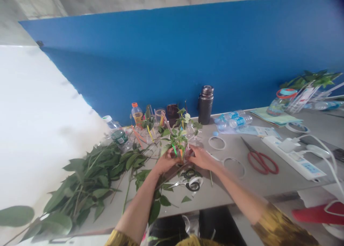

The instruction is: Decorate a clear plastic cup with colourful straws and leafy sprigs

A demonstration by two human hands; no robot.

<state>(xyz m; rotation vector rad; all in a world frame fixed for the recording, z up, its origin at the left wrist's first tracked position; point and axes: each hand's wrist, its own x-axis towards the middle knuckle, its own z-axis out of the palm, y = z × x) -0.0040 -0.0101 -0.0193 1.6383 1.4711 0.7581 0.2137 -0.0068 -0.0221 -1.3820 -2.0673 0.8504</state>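
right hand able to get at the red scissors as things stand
Probably yes: the right hand is on a clear cup, and only a flat white ring lies between it and the red scissors.

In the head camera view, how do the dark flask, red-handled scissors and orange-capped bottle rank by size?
Red-handled scissors and dark flask: too close to rank, since the scissors lie nearer the camera.
Smallest: orange-capped bottle.

**Mustard-gold sleeves, bare hands**
The left sleeve (120,239) and right sleeve (282,226) are a glossy, crinkled mustard-gold fabric, with dark brown blotches toward the right cuff. The same gold shows at the chest, above dark trousers (217,224). The left hand (166,161) and right hand (200,157) are bare.
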